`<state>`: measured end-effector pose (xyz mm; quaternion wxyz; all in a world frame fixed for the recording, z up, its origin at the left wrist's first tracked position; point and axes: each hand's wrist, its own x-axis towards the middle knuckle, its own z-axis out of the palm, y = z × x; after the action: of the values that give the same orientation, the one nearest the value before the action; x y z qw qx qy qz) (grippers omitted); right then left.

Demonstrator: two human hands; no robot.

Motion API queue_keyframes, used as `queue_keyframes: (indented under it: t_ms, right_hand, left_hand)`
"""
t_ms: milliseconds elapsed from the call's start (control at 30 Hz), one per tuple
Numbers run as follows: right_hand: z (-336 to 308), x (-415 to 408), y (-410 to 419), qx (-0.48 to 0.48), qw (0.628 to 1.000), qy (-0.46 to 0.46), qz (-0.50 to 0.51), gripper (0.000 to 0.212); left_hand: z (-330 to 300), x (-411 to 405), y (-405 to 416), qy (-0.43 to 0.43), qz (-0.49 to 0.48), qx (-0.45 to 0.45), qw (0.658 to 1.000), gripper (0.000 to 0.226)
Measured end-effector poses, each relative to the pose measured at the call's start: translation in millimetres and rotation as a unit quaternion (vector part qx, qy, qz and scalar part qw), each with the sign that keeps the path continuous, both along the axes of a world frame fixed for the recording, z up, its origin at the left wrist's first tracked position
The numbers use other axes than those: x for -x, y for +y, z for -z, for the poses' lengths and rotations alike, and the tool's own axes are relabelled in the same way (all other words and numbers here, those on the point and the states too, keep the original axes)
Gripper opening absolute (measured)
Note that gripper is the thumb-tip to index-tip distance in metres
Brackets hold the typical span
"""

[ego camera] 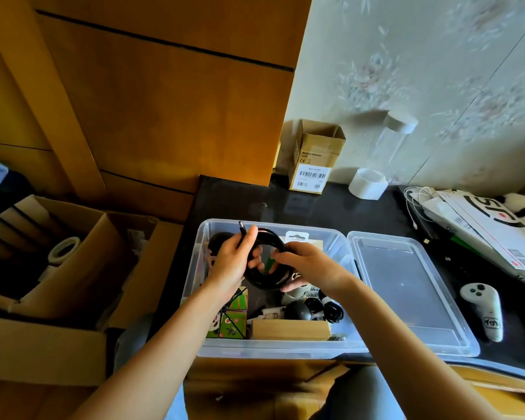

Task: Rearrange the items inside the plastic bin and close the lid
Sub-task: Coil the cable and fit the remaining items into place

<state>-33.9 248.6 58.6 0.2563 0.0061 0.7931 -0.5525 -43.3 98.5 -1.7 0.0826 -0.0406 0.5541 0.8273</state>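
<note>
A clear plastic bin [273, 347] stands open on the dark table. Above it hangs a coiled black cable [278, 242] that both hands hold. My left hand [235, 263] grips the coil's left side, and the cable's plug end sticks up past its fingers. My right hand [308, 266] grips the coil's right side. Inside the bin lie green patterned cubes [232, 321], a wooden block [290, 329], a dark round object [297, 309] and smaller black cables [331, 310]. The clear lid [406, 286] lies flat on the table, right of the bin.
A white controller [485, 310] lies right of the lid. Papers and white cords [479, 219] pile at the far right. A small cardboard box [315, 159] and a white cup [367, 183] stand by the wall. Open cardboard boxes [73, 262] with a tape roll sit left.
</note>
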Motion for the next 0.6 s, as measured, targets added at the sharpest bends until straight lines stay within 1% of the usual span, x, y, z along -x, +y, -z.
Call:
queue_keyframes:
  t_ms: [67, 100, 167, 233, 267, 333, 467, 533, 600]
  right_hand:
    - [2, 0, -2, -0.060, 0.998, 0.024, 0.009, 0.020]
    - [2, 1, -3, -0.107, 0.993, 0.046, 0.010, 0.023]
    - [5, 3, -2, -0.209, 0.973, 0.093, 0.007, 0.031]
    - [7, 4, -1, -0.296, 0.948, 0.117, -0.006, 0.036]
    - [9, 4, -1, -0.327, 0.937, 0.119, -0.018, 0.034]
    - [14, 3, -6, -0.369, 0.921, 0.117, -0.040, 0.026]
    - [25, -1, -22, -0.418, 0.895, 0.144, -0.057, 0.020]
    - [30, -2, -26, -0.427, 0.890, 0.150, -0.051, 0.017]
    - [33, -4, -27, -0.433, 0.889, 0.146, -0.030, 0.017]
  left_hand:
    - [1, 0, 3, -0.004, -0.033, 0.098, 0.995, 0.030]
    - [2, 0, 3, -0.006, -0.035, 0.124, 0.992, 0.034]
    - [2, -2, 1, -0.003, -0.018, 0.148, 0.989, 0.045]
    - [1, -3, -3, 0.016, 0.008, 0.171, 0.985, 0.045]
    - [1, -4, -5, 0.024, 0.022, 0.189, 0.982, 0.044]
    - [2, -6, -8, 0.035, 0.043, 0.231, 0.971, 0.043]
    - [5, -8, -14, 0.027, 0.067, 0.322, 0.944, 0.044]
    - [5, -10, -17, 0.029, 0.082, 0.360, 0.929, 0.044]
    - [5, -11, -20, 0.029, 0.094, 0.376, 0.921, 0.044]
